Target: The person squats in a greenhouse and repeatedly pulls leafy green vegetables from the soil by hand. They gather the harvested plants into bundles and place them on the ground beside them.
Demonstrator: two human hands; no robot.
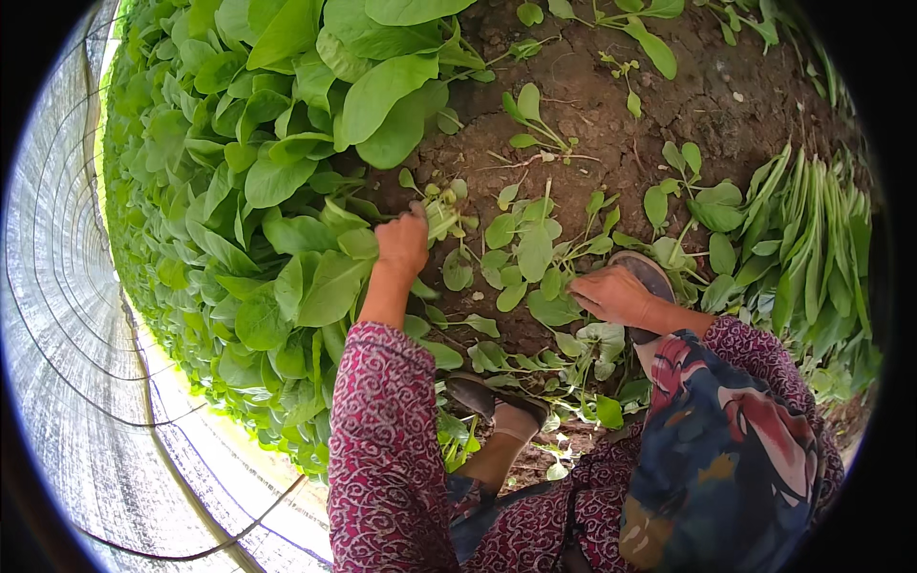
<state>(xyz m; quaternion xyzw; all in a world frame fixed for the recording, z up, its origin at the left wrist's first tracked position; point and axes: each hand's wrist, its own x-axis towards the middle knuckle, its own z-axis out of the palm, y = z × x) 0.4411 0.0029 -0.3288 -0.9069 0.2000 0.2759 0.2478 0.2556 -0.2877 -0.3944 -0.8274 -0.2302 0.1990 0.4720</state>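
Note:
My left hand (402, 240) is closed round the pale stems of leafy green plants (445, 213) at the edge of the dense leafy crop (279, 172). The stem bases stick out past its fingers, and leaves trail to the left of the wrist. My right hand (605, 292) hangs beside my right shoe (645, 283), with its fingertips close together over loose leaves. Whether anything lies between those fingertips cannot be told. Small leafy plants (534, 247) are scattered on the brown soil (594, 136) between the hands.
Pulled greens (809, 236) lie in a pile at the right, stems upward in the view. My other shoe (473, 395) stands among low leaves near the crop. An uprooted seedling (548, 150) lies on the soil ahead. A ribbed translucent tunnel cover (64, 301) curves along the left.

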